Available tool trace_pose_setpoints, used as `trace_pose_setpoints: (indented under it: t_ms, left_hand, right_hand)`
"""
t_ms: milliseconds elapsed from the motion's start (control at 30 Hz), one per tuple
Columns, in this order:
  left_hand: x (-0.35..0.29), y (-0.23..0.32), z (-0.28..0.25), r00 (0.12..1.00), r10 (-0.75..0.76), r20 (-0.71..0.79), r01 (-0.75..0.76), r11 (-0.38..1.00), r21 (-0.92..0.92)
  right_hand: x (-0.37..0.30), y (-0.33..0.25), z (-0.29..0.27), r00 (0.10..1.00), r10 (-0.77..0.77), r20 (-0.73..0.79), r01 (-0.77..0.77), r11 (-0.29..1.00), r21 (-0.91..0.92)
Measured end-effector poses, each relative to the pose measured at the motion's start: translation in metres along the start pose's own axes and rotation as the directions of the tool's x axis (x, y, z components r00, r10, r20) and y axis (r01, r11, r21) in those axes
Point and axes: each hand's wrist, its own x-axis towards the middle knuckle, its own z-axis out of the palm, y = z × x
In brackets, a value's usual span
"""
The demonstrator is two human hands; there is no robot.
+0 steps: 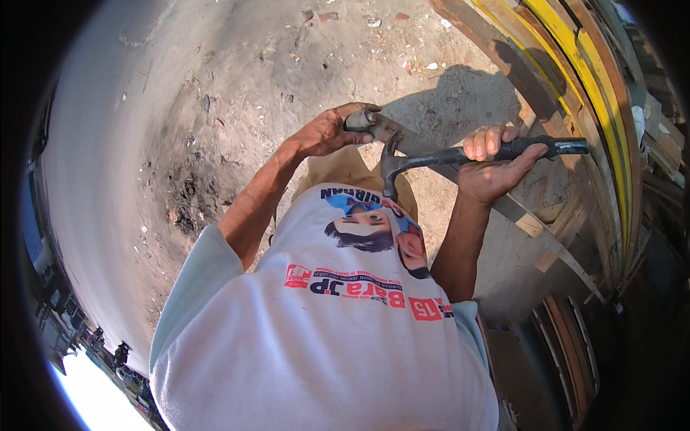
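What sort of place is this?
Probably an outdoor wood yard or work site: there's bare dirt ground with scattered bits, long wooden boards, and a hammer in the right hand.

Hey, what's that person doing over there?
Someone in a white T-shirt is outside above bare dirt ground. Their right hand is wrapped around the black grip of a claw hammer, whose head points toward the left. Their left hand is holding a greyish piece near the hammer's head, but I can't tell exactly what it is. Over on the right are yellow and brown boards.
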Motion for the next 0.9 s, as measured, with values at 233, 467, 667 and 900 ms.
trace_pose_setpoints:
  t_ms: [233, 467, 667, 900]
  left_hand:
    - [0.017, -0.018, -0.013, 0.987, 0.09, 0.136, -0.077, 0.992, -0.099]
    - [0.032, -0.028, -0.016, 0.96, 0.129, 0.249, -0.06, 0.963, -0.264]
    - [0.032, -0.035, -0.013, 0.957, 0.142, 0.254, -0.084, 0.971, -0.224]
    - [0.035, -0.037, -0.014, 0.959, 0.112, 0.261, -0.039, 0.963, -0.268]
  right_hand:
    - [-0.006, 0.002, 0.015, 0.916, -0.211, -0.341, 0.184, 0.977, -0.112]
    - [-0.016, 0.006, 0.021, 0.848, -0.23, -0.478, 0.189, 0.973, -0.134]
    - [-0.028, 0.011, 0.068, 0.776, -0.298, -0.555, 0.188, 0.951, -0.247]
    - [-0.041, 0.048, 0.135, 0.859, -0.505, -0.083, 0.266, 0.58, -0.77]
